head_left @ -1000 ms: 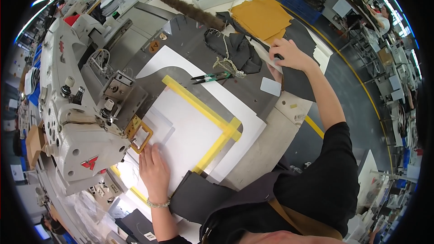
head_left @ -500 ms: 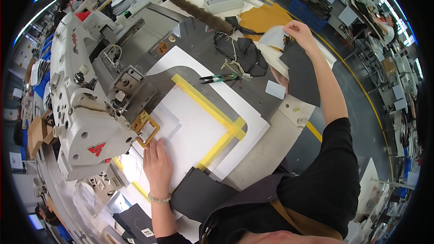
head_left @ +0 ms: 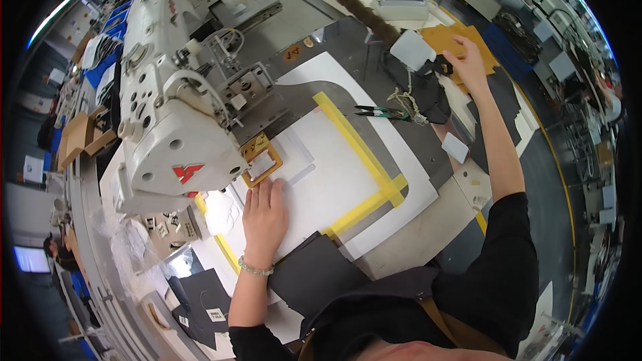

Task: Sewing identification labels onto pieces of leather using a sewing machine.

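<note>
The left hand (head_left: 263, 217) lies flat, fingers together, on the white template (head_left: 334, 174) just behind the brass clamp frame (head_left: 262, 160), nothing seemingly stitched yet, while the right hand (head_left: 468, 60) reaches far out, fingers closing on the tan leather pieces (head_left: 448, 37).

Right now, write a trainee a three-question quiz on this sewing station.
1. True or false: the left hand lies flat on the white sheet, just below the brass clamp frame.
2. What does the right hand reach onto? A) orange card stack B) green snips C) long brown brush
3. What colour is the tape forming an L on the white sheet?

Key: 1 true; 2 A; 3 yellow.
</note>
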Demonstrator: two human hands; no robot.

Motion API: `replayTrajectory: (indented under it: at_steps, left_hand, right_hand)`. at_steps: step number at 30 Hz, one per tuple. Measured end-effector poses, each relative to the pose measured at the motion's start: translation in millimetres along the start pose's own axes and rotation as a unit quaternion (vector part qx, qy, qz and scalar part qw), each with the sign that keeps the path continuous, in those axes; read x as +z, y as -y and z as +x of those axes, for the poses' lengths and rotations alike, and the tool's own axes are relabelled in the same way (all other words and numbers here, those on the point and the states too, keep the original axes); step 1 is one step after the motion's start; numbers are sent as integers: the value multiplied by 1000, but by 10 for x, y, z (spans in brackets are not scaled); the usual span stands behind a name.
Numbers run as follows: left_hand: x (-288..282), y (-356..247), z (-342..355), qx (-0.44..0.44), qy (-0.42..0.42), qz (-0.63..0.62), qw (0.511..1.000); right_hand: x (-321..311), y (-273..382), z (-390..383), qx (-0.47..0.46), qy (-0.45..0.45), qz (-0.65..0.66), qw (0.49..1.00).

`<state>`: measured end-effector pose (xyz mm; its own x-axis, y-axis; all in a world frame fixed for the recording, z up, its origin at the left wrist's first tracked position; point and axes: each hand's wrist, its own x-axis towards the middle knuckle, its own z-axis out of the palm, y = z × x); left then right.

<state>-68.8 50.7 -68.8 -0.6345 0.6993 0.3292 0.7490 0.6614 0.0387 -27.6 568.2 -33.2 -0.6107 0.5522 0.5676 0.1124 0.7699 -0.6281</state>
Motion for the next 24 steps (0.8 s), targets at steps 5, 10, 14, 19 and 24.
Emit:
replayTrajectory:
  at_steps: [5, 10, 14, 19, 24]
  left_hand:
    - [-38, -10, 21, 1, -11, -2, 1000]
    - [-16, -2, 4, -19, -16, -23, 999]
    - [-6, -1, -13, -24, -12, -47, 999]
    - [10, 17, -37, -41, -17, -60, 997]
    - [15, 20, -27, -21, -34, -31, 999]
  right_hand:
    - [354, 1166, -450, -127, 55, 63, 988]
    - [927, 1770, -1239, -371, 327, 127, 860]
    - [1260, 2023, -1591, -446, 407, 98, 791]
    - [1468, 2078, -1671, -466, 399, 52, 788]
    - [1477, 2117, -1688, -464, 383, 33, 798]
